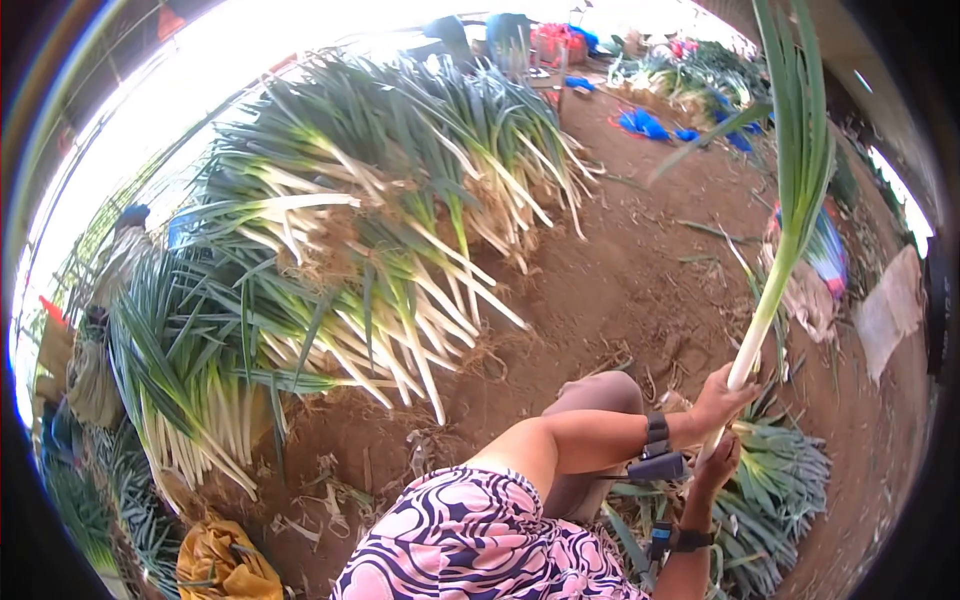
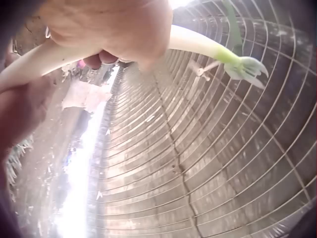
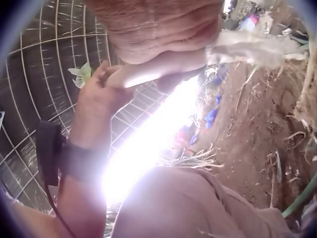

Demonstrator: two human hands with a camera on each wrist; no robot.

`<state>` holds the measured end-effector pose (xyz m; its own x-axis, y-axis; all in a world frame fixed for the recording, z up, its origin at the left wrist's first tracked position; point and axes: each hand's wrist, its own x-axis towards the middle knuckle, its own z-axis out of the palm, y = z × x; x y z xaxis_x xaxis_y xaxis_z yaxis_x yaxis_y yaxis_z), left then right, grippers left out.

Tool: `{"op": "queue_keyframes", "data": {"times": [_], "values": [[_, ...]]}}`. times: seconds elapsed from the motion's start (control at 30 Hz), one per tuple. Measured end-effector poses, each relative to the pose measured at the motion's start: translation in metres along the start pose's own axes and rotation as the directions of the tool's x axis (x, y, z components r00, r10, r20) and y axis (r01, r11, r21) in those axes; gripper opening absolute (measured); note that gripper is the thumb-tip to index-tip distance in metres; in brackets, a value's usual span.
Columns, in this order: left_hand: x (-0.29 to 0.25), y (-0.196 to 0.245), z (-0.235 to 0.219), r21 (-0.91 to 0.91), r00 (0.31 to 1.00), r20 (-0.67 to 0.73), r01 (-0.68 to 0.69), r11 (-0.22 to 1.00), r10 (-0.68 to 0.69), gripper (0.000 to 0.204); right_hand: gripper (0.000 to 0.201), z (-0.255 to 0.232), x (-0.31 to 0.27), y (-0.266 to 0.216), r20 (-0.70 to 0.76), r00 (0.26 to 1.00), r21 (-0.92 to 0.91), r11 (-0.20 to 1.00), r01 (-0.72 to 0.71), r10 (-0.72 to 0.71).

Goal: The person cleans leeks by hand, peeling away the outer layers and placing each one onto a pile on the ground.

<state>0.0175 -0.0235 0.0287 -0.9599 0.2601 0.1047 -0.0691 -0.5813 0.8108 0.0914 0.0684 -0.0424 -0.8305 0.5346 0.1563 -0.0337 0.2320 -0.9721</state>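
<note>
My left hand (image 1: 722,402) grips the white shank of a long leek (image 1: 768,305), whose green leaves rise toward the top right. Lower on the same stalk, my right hand (image 1: 718,465) holds it near the base. In the left wrist view the left hand (image 2: 111,29) wraps the stalk from above, with the leaf end (image 2: 242,69) beyond it. The right wrist view has the right hand (image 3: 163,29) over the shank, pale loose material (image 3: 257,48) at the root end, and the left hand (image 3: 99,94) farther up the stalk.
Large heaps of leeks (image 1: 400,190) lie on the bare soil (image 1: 640,280) at left. Another pile of leeks (image 1: 780,490) sits beside my hands. A yellow-orange sack (image 1: 228,565) is at lower left, a pale cloth (image 1: 890,310) at right. My bent knee (image 1: 600,395) is near my left forearm.
</note>
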Motion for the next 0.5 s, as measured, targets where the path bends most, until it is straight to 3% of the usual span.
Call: {"op": "queue_keyframes", "data": {"times": [0.03,0.07,0.1,0.13,0.17,0.2,0.23,0.27,0.3,0.33,0.37,0.4,0.47,0.5], "values": [[0.003,0.018,-0.004,-0.026,0.997,-0.045,-0.06,0.998,0.059,0.03,0.033,0.008,0.003,-0.005,-0.008,0.994,0.007,0.994,0.113,-0.113],[0.005,0.046,-0.012,-0.014,0.998,-0.053,-0.04,0.999,0.039,0.028,0.032,0.006,0.012,0.008,-0.022,0.956,-0.259,0.925,0.278,-0.293],[0.019,0.053,-0.025,-0.073,0.989,-0.082,-0.132,0.989,0.126,0.027,0.031,0.005,0.012,0.007,0.025,0.955,-0.305,0.908,0.287,-0.294],[0.022,0.091,-0.039,-0.06,0.986,-0.093,-0.146,0.987,0.14,0.024,0.03,0.004,0.012,0.004,0.07,0.953,-0.349,0.888,0.299,-0.293],[0.026,0.133,-0.051,-0.127,0.971,-0.192,-0.171,0.977,0.145,0.018,0.029,0.002,0.011,0.005,0.114,0.95,-0.39,0.866,0.311,-0.29],[0.034,0.174,-0.073,-0.088,0.944,-0.165,-0.301,0.949,0.284,0.014,0.03,-0.003,0.015,0.034,0.062,0.89,-0.355,0.823,0.442,-0.452],[0.038,0.217,-0.1,-0.134,0.955,-0.155,-0.275,0.952,0.254,0.009,0.032,-0.019,0.01,0.052,0.082,0.912,-0.473,0.79,0.39,-0.402],[0.054,0.251,-0.141,-0.233,0.921,-0.135,-0.388,0.891,0.366,0.005,0.033,-0.041,0.009,0.077,0.149,0.954,-0.513,0.804,0.3,-0.26],[0.072,0.291,-0.194,0.066,0.771,-0.064,-0.63,0.774,0.634,0.008,0.038,-0.054,-0.001,0.082,0.146,0.985,-0.517,0.842,0.152,-0.088],[0.076,0.343,-0.243,0.204,0.737,-0.301,-0.57,0.796,0.605,0.004,0.041,-0.074,-0.006,0.106,0.095,0.993,-0.521,0.854,-0.016,0.076],[0.039,0.397,-0.247,0.474,0.655,-0.402,-0.449,0.757,0.64,0.013,0.041,-0.089,-0.014,0.126,0.014,0.993,-0.52,0.849,-0.093,0.117],[0.028,0.433,-0.282,0.566,0.545,-0.488,-0.397,0.723,0.682,0.014,0.042,-0.105,-0.022,0.144,-0.067,0.985,-0.515,0.84,-0.171,0.159],[0.013,0.476,-0.351,0.612,0.35,-0.639,-0.308,0.729,0.685,0.016,0.034,-0.145,-0.03,0.181,-0.115,0.924,-0.582,0.729,-0.36,0.364],[0.011,0.477,-0.374,0.599,0.301,-0.696,-0.256,0.759,0.651,0.018,0.034,-0.156,-0.034,0.198,-0.23,0.884,-0.515,0.72,-0.465,0.406]]}}
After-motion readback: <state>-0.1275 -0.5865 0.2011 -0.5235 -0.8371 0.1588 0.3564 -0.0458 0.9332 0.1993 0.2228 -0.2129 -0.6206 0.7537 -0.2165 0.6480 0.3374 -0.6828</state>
